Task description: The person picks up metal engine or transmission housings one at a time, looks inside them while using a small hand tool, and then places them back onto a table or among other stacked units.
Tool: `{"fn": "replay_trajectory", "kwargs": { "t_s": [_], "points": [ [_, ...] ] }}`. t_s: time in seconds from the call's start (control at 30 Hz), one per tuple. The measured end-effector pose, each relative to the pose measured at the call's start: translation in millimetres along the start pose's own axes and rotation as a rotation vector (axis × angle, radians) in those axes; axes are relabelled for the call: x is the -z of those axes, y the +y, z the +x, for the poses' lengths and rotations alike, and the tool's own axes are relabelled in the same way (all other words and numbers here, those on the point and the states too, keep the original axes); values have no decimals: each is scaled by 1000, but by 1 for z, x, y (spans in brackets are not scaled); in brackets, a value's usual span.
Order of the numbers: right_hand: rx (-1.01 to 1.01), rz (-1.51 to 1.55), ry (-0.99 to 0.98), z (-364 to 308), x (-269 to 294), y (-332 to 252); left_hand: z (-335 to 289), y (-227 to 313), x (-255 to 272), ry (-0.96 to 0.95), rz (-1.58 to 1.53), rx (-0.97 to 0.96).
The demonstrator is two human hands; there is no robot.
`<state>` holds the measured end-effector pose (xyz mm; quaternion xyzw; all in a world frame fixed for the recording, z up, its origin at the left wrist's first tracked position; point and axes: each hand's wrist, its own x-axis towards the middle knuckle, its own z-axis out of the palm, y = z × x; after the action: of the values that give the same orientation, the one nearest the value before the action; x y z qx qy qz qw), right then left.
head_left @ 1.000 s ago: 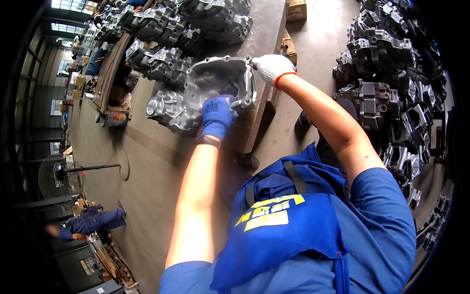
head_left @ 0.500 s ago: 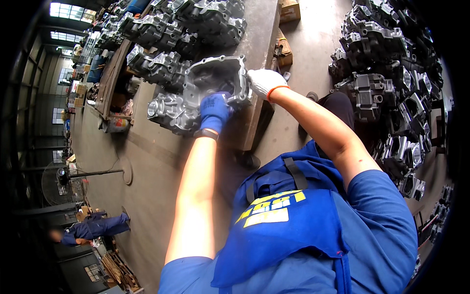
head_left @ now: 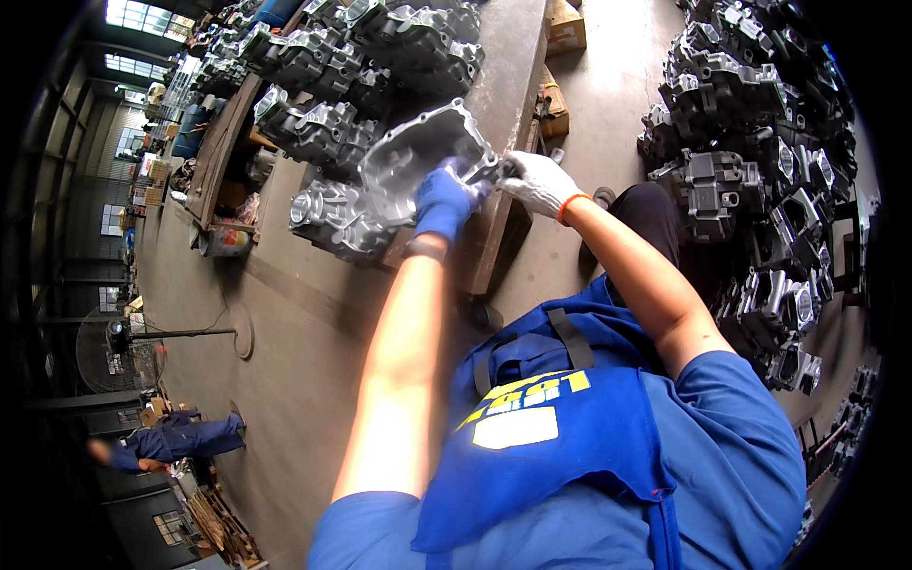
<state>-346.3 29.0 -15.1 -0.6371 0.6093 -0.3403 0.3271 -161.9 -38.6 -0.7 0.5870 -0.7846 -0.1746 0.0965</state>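
A grey cast metal housing (head_left: 404, 152), open like a deep box with a flanged rim, sits tilted at the near end of the metal bench. My left hand (head_left: 442, 204), in a blue glove, is closed on its near rim; the fingers are somewhat blurred. Just off the rim's right corner is my right hand (head_left: 543, 182), in a white glove with an orange cuff. Its fingers are curled together around something small and dark that I cannot make out. Another casting (head_left: 332, 218) lies to the left of the housing, partly covered by it.
More grey castings (head_left: 318, 133) crowd the far left of the bench (head_left: 508, 57). Stacks of castings (head_left: 712, 195) stand on my right. Cardboard boxes (head_left: 556, 104) sit beside the bench. At left are a wooden-edged table (head_left: 211, 161), a standing fan (head_left: 119, 337) and a person (head_left: 180, 445).
The housing has turned and tilted, its right corner swinging down. My left hand has moved up and right along the rim. My right hand has shifted slightly right and down, fingers now curled.
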Motion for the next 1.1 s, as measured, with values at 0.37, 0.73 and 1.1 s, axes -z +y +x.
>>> {"fn": "replay_trajectory", "kwargs": {
  "t_s": [0.37, 0.73, 1.1],
  "points": [
    [-71, -94, 263, 37, -33, 21, -51, -64, 13, 355, 186, -304],
    [35, -372, 153, 120, -30, 4, -43, -59, 7, 413, 121, -237],
    [160, -425, 62, 128, -16, 1, -40, -53, 7, 424, 201, -220]
  ]
}}
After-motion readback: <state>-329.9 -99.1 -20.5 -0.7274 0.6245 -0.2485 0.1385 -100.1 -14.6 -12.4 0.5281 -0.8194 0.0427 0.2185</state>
